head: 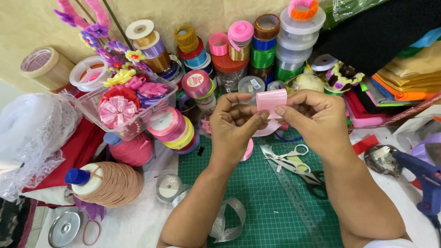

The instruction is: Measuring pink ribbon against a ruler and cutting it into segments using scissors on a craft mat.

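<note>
Bare forearms, white sleeve edge at right

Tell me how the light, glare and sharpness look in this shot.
Head view: soft, even light, only faint shadows under the forearms on the green cutting mat; both hands and the folded pale pink satin ribbon are sharp; mild glare on the clear ruler and the silver ribbon loop; corners bend slightly.

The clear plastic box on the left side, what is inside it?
The clear plastic box holds ribbon flowers: a pink pleated one, a red one, and purple-pink ones. Anything beneath the flowers is covered, so the bottom cannot be seen.
</note>
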